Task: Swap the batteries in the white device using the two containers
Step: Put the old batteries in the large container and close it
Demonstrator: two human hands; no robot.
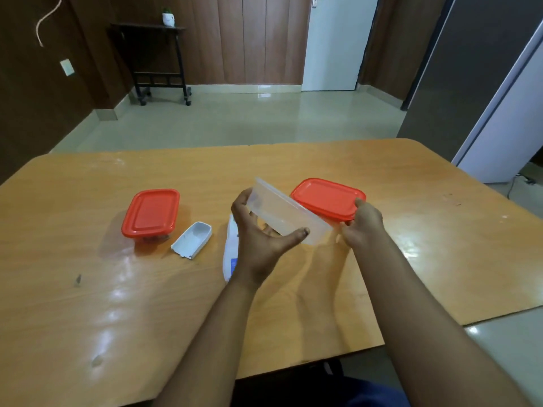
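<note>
My left hand grips a clear plastic container, tilted and lifted above the wooden table. My right hand holds its red lid by the near edge, just behind the container. A second container with a red lid on it stands closed at the left. The white device lies on the table, partly hidden behind my left wrist. Its white battery cover lies inside up between the device and the closed container. No batteries show.
The table's far edge runs behind the containers and its right corner is cut at an angle. Beyond it are a tiled floor, a dark wheeled stand with a small pot, and a white door.
</note>
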